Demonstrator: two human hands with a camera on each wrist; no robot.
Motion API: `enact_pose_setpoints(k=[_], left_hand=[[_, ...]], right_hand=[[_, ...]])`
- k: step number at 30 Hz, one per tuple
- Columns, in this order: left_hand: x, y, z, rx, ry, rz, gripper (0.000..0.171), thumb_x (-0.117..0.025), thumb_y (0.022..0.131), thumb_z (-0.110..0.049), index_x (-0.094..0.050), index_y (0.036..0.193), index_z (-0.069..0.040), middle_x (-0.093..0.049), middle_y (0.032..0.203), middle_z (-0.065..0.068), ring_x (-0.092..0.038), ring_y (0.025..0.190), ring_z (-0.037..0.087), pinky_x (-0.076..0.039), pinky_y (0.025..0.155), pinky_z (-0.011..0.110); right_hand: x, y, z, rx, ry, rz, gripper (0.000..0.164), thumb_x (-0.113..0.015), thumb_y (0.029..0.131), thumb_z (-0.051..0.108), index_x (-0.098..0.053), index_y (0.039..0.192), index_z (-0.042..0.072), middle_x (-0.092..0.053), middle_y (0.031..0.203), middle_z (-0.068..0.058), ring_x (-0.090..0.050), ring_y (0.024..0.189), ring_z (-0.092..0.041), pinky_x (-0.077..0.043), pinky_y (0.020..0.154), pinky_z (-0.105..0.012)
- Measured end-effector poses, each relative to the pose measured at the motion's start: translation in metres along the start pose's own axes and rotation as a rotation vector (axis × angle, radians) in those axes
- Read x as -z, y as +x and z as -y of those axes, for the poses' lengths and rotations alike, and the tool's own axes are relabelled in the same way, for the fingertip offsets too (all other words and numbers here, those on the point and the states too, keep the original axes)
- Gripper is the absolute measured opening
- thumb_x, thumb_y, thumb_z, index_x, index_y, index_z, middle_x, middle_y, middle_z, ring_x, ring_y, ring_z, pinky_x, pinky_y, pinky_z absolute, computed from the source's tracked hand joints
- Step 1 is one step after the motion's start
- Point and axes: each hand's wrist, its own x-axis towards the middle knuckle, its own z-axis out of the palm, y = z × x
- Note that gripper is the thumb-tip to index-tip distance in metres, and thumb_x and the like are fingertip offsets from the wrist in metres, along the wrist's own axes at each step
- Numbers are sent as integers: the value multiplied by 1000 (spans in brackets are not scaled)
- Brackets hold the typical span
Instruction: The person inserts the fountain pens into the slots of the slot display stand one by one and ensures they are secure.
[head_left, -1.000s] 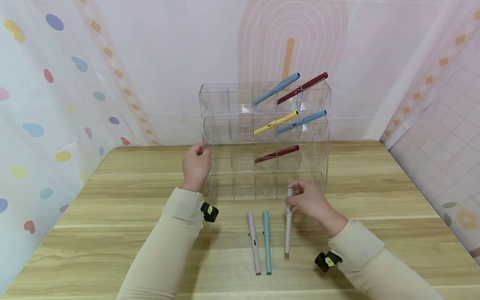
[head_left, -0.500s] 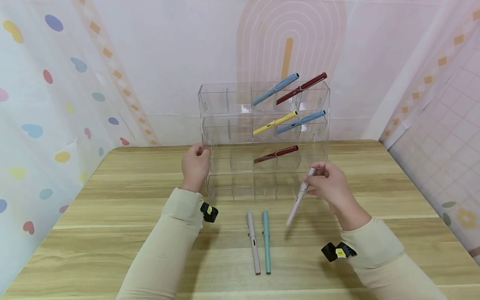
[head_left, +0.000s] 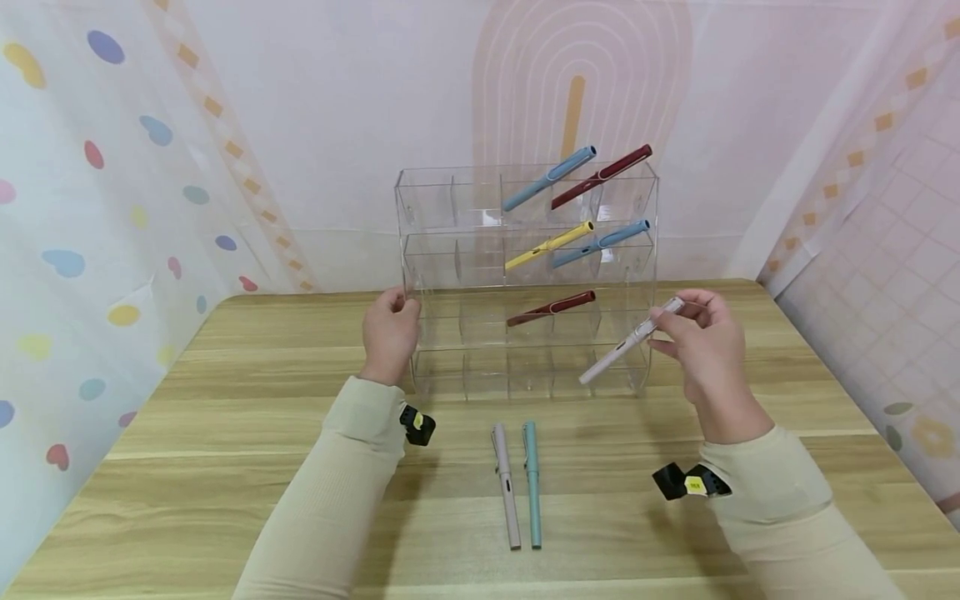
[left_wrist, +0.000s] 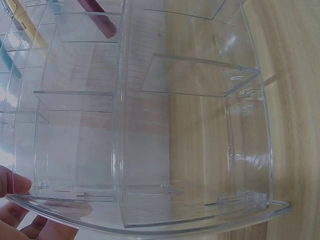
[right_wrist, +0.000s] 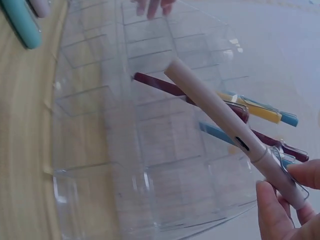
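My right hand (head_left: pixel 705 342) pinches a pale pink fountain pen (right_wrist: pixel 215 107) by its capped, clip end. That pen slants down to the left, in front of the lower right of a clear acrylic pen rack (head_left: pixel 528 360). At the rack's left side, my left hand (head_left: pixel 392 333) grips the edge of the panel between thumb and fingers (left_wrist: pixel 52 230). Leaning in the rack are a light blue pen (head_left: pixel 551 177) and a dark red pen (head_left: pixel 602 177) on top, a yellow pen (head_left: pixel 551 244) and a blue pen (head_left: pixel 602 242) below, and another dark red pen (head_left: pixel 552 308) in the third tier.
On the wooden table (head_left: pixel 262 467), a greyish pink pen (head_left: pixel 506 487) and a turquoise pen (head_left: pixel 533 487) lie side by side in front of the rack. A patterned curtain (head_left: pixel 337 100) hangs behind and along both sides.
My right hand has lifted the pale pink pen off the table and carried it up and right, tilting it toward the rack's right side. The left hand stays at the rack's side.
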Motion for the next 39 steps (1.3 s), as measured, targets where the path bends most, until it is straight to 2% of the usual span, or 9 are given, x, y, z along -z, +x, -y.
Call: enact_pose_setpoints(k=[7,14,21,26,36,39], left_hand=[[1,0,0,4,15,2,38,-42,97,-13,-57,129,-1,-56,118,15,-48,94,23,-39,71,28],[0,0,0,-1,30,-7,38,-42,97,-13,-58,129,-2,-57,115,14,-47,91,22,-38,69,28],[0,-1,0,-2,34,-7,36,-42,96,-14,-60,126,-3,-57,107,12,-46,84,20,-38,65,27],[0,-1,0,-8,33,-13,35,-43,96,-14,-61,123,-2,-56,101,10,-45,79,18,-37,62,26],[1,-1,1,-24,30,-7,35,-42,96,-14,-61,123,-1,-57,102,11,-45,77,18,-37,61,26],[1,-1,1,-28,31,-9,35,-43,96,-14,-62,122,-1,-57,100,10,-44,74,17,-36,59,25]], right_hand=[[-2,3,8,59,173,-108,29,-66,84,-5,-48,101,11,-48,94,-4,-61,75,-9,-54,57,-21],[-3,7,13,152,259,-178,30,-66,84,-6,-47,99,11,-48,93,-5,-61,78,-10,-53,56,-20],[-4,12,16,198,371,-224,30,-65,82,-12,-49,96,9,-48,93,-6,-60,75,-11,-52,54,-20],[-9,17,13,222,353,-245,31,-66,82,-10,-47,96,11,-44,94,-5,-59,75,-10,-52,55,-19],[-25,22,1,218,356,-286,32,-65,82,-12,-47,92,12,-45,91,-4,-58,70,-9,-51,55,-18],[-29,22,-4,225,322,-284,32,-64,83,-11,-46,92,13,-46,90,-3,-58,70,-8,-51,55,-18]])
